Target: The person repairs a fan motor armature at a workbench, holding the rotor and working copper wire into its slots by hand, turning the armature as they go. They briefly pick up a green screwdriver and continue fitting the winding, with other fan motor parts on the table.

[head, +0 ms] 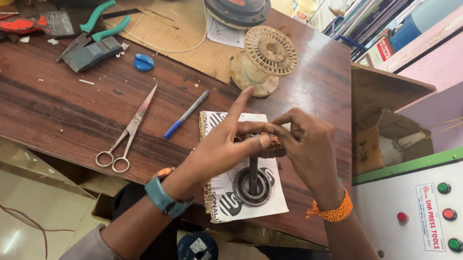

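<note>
One motor rotor (254, 175), shaft upright, bearing end down on the white booklet (269, 205). Left hand (223, 147) and right hand (308, 144) both pinch its wound top. One pair of scissors (127, 133) and one blue pen (185, 115) lie left of the booklet.

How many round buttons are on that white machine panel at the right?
4: a green button at the top, a red button below it, a smaller red one to its left, and a green one lowest.

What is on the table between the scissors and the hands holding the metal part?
In the head view, a blue pen lies slanted on the wooden table between the scissors and the left hand.
</note>
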`<state>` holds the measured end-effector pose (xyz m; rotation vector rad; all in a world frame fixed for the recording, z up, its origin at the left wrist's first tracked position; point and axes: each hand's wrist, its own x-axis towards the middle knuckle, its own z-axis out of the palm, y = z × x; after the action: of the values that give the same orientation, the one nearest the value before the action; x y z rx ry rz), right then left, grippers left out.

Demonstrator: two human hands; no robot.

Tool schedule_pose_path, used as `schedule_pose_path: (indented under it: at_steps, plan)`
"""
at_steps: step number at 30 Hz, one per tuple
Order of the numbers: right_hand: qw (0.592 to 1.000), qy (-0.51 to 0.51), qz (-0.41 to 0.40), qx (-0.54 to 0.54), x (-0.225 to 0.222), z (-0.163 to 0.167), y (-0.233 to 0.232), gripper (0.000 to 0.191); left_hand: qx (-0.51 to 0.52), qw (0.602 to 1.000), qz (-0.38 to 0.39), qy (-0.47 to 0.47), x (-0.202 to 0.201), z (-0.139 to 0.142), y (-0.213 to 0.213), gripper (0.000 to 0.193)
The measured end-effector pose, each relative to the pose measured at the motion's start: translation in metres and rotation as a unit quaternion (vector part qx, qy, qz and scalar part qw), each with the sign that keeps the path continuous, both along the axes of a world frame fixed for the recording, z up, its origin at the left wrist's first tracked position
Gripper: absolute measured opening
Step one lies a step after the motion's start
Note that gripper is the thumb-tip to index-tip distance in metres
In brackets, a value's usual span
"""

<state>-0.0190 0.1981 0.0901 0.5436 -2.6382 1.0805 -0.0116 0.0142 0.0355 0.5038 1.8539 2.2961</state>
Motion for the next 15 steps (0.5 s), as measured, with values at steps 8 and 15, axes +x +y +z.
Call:
schedule_pose_path:
  at_steps: [8,15]
  plan:
    - [0.995,0.094,-0.019,0.033,0.021,-0.002,-0.004,0.014,0.093,0.995,-0.042,-0.006,-0.004,-0.009,-0.003,0.083]
    - [0.998,0.043,-0.009,-0.040,0.060,-0.033,-0.008,0.009,0.053,0.994,-0.076,0.063,-0.007,-0.017,-0.011,0.042]
